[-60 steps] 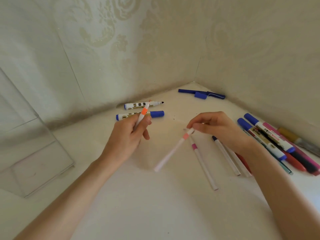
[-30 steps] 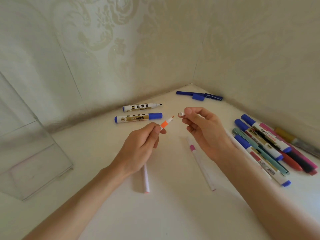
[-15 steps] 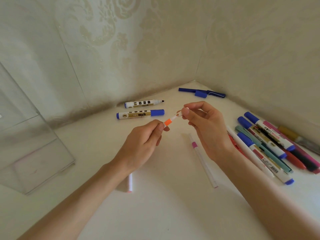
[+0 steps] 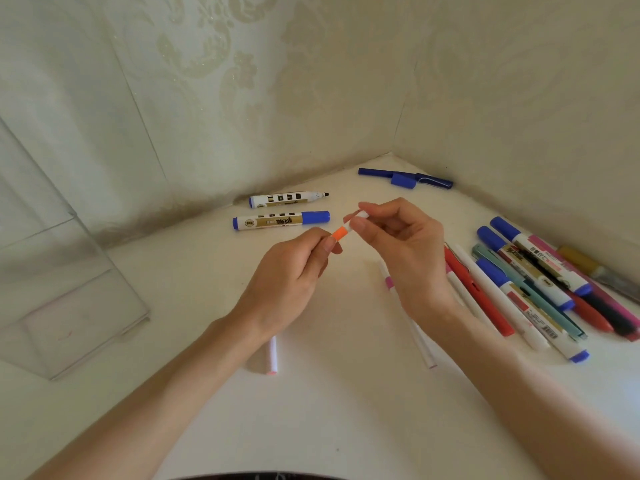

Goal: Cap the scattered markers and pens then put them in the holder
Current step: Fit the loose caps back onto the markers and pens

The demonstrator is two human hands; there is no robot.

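Fingers (image 4: pixel 326 250) of left hand (image 4: pixel 287 275) grip orange marker (image 4: pixel 340 233); right hand (image 4: pixel 408 244) pinches cap (image 4: pixel 358 215).

Soft, even daylight fills the scene, cool and pale on the patterned cream left wall (image 4: pixel 173 98) and warmer, dimmer on the right wall (image 4: pixel 536 116), with faint reflections on the clear plastic holder (image 4: pixel 69 306). Shadows are weak and fuzzy-edged: a grey band along the left wall's foot and dim patches on the white table (image 4: pixel 346 410) beneath the left hand (image 4: pixel 287 282) and right hand (image 4: pixel 408 247). The wide lens bows the wall seams and stretches the forearms toward the lower corners; the small white cap (image 4: pixel 360 215) the right hand pinches, at the orange-banded white marker (image 4: pixel 340 233) gripped by the left, is slightly smeared.
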